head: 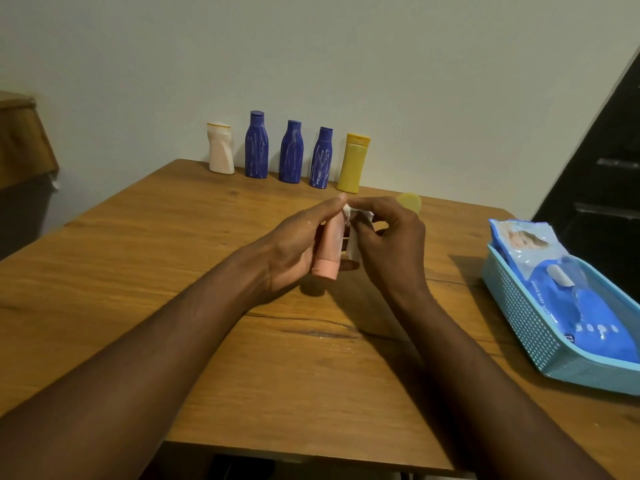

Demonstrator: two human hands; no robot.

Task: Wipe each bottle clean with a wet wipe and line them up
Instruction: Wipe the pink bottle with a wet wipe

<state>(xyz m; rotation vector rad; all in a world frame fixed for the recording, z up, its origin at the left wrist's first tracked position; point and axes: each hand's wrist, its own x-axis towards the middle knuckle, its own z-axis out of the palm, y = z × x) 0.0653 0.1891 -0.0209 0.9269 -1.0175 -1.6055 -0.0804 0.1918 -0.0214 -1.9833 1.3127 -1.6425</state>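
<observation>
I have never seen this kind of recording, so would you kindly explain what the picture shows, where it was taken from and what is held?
No machine here: a person works bare-handed, and the one picture comes from a camera worn on their head, looking down. The left hand holds a pale pink plastic tube while the right hand pinches a white wet wipe against it. On the wooden table, by the wall, a cream plastic bottle, three dark blue plastic bottles and a yellow plastic bottle stand in a row. At the right, a light blue perforated plastic basket holds a blue pack of baby wipes.
</observation>
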